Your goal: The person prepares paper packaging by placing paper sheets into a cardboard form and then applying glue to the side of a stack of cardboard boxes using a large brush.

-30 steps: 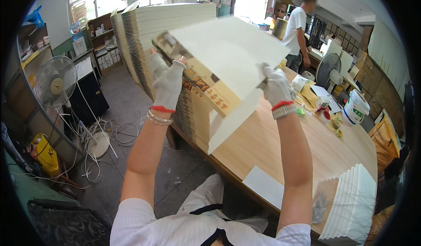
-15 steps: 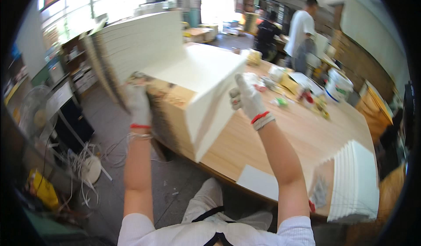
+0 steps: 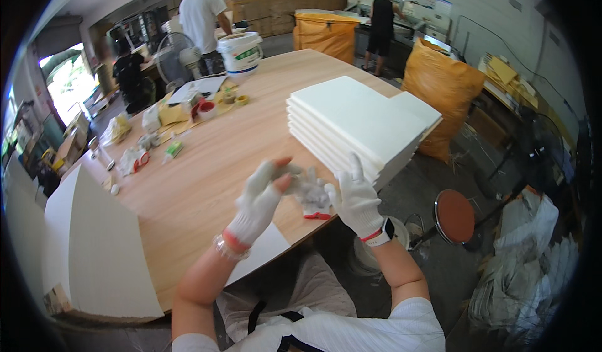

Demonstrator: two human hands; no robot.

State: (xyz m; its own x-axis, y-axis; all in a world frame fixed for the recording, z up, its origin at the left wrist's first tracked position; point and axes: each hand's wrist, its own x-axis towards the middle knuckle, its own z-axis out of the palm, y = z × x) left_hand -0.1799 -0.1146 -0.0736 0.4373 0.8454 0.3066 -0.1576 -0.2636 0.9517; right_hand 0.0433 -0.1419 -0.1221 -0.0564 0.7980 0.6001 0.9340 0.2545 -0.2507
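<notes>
Both my hands wear white knit gloves with red cuffs, and neither holds anything. My left hand hovers above the table's near edge, its thumb and forefinger bare at the tips and apart. Beside it my right hand is raised with fingers extended, near the front corner of a stack of white boards. These thick boards have a notched outline and lie in several layers. A loose white glove with a red cuff lies on the table between my hands. Partly under my left wrist is a flat white sheet.
The wooden table carries another white stack at left. Tape rolls, small packets and a white bucket sit toward the back. Orange sacks and a round red stool stand at right. Several people work farther off.
The view has swung right, toward the notched board stack. My hands have come away from the big white stack at left, and my right hand's curled fingers have straightened.
</notes>
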